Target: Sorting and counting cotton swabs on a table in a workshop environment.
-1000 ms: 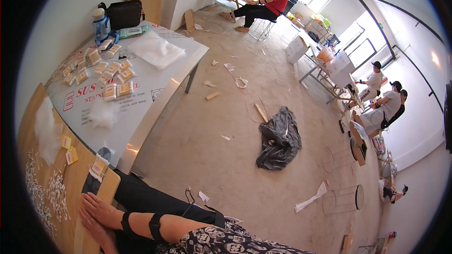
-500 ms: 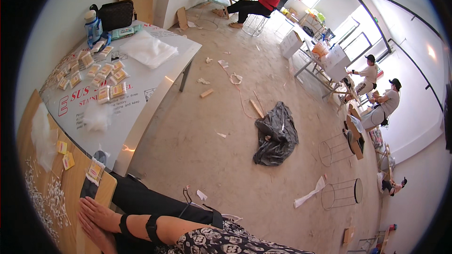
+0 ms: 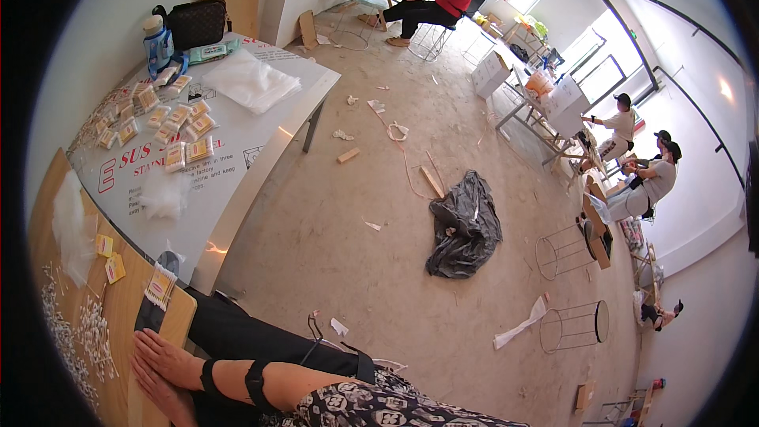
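Observation:
My right hand [image 3: 168,359] lies flat with fingers stretched out, at the edge of a wooden tabletop [image 3: 178,320]. My left hand [image 3: 164,392] rests against it on the lower side, fingers also extended and partly covered. Neither holds anything. Just beyond the right fingertips is a flat black piece [image 3: 150,315], bearing a small clear packet of cotton swabs [image 3: 160,285] with a yellow label. Loose cotton swabs [image 3: 95,340] are scattered left of the hands. Two small yellow cards [image 3: 115,269] and a clump of clear plastic bags [image 3: 71,229] lie farther along the wood.
A grey-topped table [image 3: 261,138] adjoins, holding filled swab packets [image 3: 175,119], a stack of clear bags [image 3: 251,83], a blue bottle [image 3: 157,43] and a dark bag [image 3: 196,25]. On the floor are a black plastic bag [image 3: 465,225] and wire stools [image 3: 573,326]. Several people sit farther off.
My hands and the things on the table stay put. At the far right, seated people have shifted, and another dark-capped head now shows behind one of them.

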A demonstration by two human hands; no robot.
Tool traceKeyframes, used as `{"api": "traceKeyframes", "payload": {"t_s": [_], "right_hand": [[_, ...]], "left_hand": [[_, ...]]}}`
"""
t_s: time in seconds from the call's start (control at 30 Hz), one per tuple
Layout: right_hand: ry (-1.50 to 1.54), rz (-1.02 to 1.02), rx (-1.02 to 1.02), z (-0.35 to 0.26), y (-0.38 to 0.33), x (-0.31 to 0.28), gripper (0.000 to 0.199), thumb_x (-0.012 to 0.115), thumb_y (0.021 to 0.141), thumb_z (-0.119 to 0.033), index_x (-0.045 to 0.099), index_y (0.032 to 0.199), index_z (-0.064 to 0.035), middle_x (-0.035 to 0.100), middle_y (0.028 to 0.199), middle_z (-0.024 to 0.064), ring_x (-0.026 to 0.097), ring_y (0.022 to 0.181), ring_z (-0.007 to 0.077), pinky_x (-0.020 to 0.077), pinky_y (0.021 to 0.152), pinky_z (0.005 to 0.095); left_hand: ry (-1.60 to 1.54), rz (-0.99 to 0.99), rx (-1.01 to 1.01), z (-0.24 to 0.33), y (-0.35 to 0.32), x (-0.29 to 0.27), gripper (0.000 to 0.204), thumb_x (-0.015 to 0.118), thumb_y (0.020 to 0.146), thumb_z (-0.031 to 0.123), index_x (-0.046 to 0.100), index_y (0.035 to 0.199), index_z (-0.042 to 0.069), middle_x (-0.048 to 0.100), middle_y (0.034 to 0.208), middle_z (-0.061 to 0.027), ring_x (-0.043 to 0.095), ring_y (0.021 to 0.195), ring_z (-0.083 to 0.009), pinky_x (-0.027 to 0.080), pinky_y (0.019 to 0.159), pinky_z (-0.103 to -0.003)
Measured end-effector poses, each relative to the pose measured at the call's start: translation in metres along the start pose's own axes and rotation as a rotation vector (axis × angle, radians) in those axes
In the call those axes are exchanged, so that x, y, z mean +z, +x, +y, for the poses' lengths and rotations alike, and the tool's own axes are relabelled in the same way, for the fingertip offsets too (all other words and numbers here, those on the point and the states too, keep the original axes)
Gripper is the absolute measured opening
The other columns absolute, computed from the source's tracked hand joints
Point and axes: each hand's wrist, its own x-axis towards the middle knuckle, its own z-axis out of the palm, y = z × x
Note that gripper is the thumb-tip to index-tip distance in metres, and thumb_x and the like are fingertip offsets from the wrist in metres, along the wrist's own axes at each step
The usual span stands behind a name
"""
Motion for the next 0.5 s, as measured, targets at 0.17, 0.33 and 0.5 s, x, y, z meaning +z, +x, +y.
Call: {"api": "traceKeyframes", "payload": {"t_s": [0.17,0.33,0.5], "right_hand": [[0.008,-0.082,-0.026,-0.001,0.000,-0.012,0.053,0.043,0.084,-0.025,0.042,0.128,0.0042,0.036,0.138,0.0204,0.024,0.135,0.0334,0.0118,0.113,0.0476],[-0.064,-0.067,-0.049,0.000,0.001,-0.017,0.053,0.044,0.084,-0.024,0.042,0.128,0.0041,0.036,0.138,0.0207,0.023,0.135,0.0338,0.0110,0.113,0.0480],[-0.044,-0.074,-0.023,-0.003,0.000,-0.017,0.051,0.044,0.084,-0.023,0.043,0.128,0.0040,0.038,0.137,0.0205,0.026,0.134,0.0336,0.0133,0.113,0.0480]], "left_hand": [[-0.027,0.005,0.021,0.003,0.000,-0.014,0.076,0.057,0.083,0.030,0.019,0.142,0.002,0.022,0.148,-0.0152,0.020,0.137,-0.0298,0.018,0.110,-0.044],[-0.033,0.041,0.041,0.003,0.000,-0.014,0.075,0.056,0.083,0.031,0.021,0.141,0.001,0.023,0.147,-0.0158,0.020,0.137,-0.0305,0.018,0.110,-0.044],[-0.042,0.048,0.051,-0.001,-0.004,-0.012,0.074,0.057,0.082,0.030,0.022,0.141,-0.001,0.024,0.146,-0.0176,0.022,0.136,-0.0315,0.019,0.110,-0.044]]}}
